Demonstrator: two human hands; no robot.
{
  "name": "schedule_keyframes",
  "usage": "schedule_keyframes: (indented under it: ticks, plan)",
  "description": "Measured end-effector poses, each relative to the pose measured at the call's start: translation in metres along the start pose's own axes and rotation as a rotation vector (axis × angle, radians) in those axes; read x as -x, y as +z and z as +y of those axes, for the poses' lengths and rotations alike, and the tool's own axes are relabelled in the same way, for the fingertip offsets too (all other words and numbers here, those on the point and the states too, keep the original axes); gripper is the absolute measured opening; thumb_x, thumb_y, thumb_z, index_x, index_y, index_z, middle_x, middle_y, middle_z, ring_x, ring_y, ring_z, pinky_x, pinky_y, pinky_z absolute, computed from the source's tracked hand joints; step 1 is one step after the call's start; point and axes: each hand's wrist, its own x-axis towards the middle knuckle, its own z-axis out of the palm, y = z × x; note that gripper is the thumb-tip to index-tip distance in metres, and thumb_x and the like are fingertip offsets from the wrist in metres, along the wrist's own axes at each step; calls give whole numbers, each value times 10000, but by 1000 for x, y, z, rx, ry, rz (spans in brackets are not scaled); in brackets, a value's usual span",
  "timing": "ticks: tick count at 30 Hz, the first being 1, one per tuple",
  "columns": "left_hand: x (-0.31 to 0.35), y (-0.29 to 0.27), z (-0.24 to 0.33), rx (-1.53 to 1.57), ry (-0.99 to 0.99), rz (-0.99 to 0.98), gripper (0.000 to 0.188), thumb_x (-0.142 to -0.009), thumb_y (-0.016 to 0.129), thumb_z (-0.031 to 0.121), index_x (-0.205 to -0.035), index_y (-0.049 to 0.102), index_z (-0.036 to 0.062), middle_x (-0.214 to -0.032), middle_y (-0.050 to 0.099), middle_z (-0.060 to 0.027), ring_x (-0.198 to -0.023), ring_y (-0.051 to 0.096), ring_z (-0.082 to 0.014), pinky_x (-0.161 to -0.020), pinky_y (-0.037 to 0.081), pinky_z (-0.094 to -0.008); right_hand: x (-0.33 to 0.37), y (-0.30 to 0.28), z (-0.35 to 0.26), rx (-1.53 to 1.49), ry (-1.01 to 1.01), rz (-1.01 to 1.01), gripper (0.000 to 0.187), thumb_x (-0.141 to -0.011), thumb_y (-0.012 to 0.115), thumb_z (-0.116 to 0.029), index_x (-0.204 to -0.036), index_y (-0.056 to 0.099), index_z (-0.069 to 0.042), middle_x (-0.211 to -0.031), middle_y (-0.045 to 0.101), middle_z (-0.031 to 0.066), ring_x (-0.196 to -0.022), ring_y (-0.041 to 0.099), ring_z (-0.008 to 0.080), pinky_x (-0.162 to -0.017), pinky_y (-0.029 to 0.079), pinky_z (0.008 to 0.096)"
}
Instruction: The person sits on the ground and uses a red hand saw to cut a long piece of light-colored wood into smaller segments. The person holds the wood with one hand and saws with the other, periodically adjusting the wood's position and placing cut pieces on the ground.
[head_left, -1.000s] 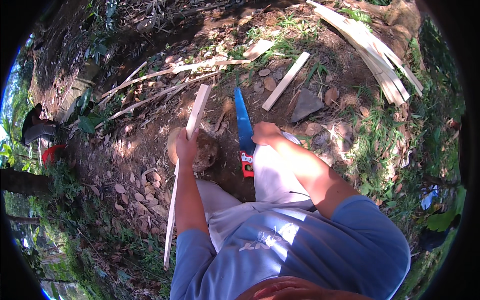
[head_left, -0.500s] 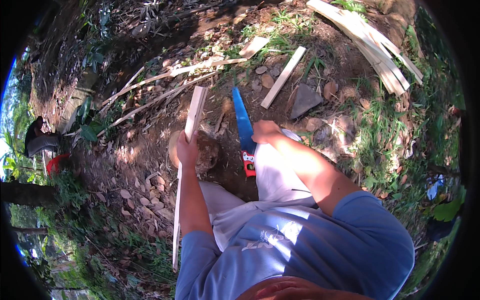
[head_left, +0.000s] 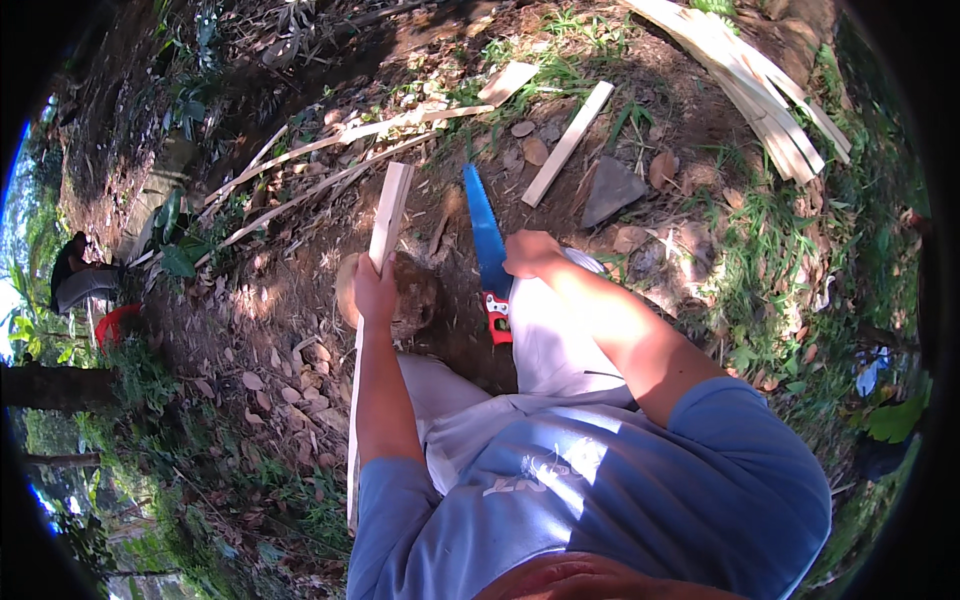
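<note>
The handsaw [head_left: 485, 235], blue-bladed with a red and white handle, serves as reference; its tip points away from the person and its handle lies just beside the right trouser leg [head_left: 550, 330]. Left of the handsaw, the left hand [head_left: 376, 290] is closed around a pale wooden slat [head_left: 390, 220], which extends past the hand at both ends; whether it is one piece or several laid together cannot be told. Between this hand and the handsaw is a log [head_left: 418, 302], partly hidden by the hand. Immediately right of the handsaw blade, the right hand [head_left: 532, 253] rests at the knee with its fingers bent; contact with the blade, and whether the fingers are fully closed, cannot be told. Beyond the handsaw to the right lie a short wooden slat [head_left: 567, 145], a flat grey stone [head_left: 612, 192] and, farther off, a stack of slats [head_left: 752, 88]. Compared with one second earlier, the near end of the gripped slat has swung inward to the left sleeve [head_left: 385, 510]; the right hand and the handsaw hold the same relative position.
</note>
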Motion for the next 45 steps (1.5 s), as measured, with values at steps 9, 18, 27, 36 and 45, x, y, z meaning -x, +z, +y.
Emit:
schedule_keyframes:
  ticks: [9, 18, 27, 36, 45]
  plan:
    - [2, 7, -11, -134, 50, 122, 452, -952, 740, 445, -1065, 607, 28, -1150, 700, -201, -1198, 588, -418, -963, 460, -538, -6, 4, -6, 32, 11, -6, 352, -925, 727, -367, -1119, 782, -78, -1213, 745, 182, -1177, 698, 387, -1001, 555, 494]
    - [9, -2, -24, -159, 123, 102, 493, -939, 729, 479, -1120, 643, 28, -1131, 725, -150, -1216, 604, -348, -974, 467, -501, -19, 20, -20, 115, -2, 12, 319, -923, 745, -404, -1092, 810, -141, -1170, 766, 154, -1107, 724, 364, -980, 556, 459]
    - [8, 7, -23, -89, 151, 163, 519, -911, 734, 507, -1115, 653, 37, -1148, 723, -101, -1283, 586, -252, -1044, 458, -420, -43, 26, -6, 105, -204, 23, 436, -987, 681, -468, -1114, 792, -66, -1072, 782, 175, -1040, 749, 320, -928, 554, 423]
    - [16, 7, -27, -77, 142, 156, 509, -875, 768, 468, -1110, 674, 26, -1176, 726, -127, -1276, 603, -276, -1084, 449, -416, -92, 4, -147, -1265, 4, -41, 682, -1018, 615, -626, -1344, 573, -29, -1228, 686, 136, -1071, 680, 242, -819, 567, 362]
    - [15, 7, -26, -36, 116, 75, 509, -898, 750, 467, -1139, 676, 25, -1203, 714, -125, -1275, 588, -280, -1076, 452, -411, -126, 4, -155, -1177, 35, -4, 434, -1017, 707, -452, -1231, 641, -80, -1094, 734, 76, -1013, 707, 217, -694, 552, 324]
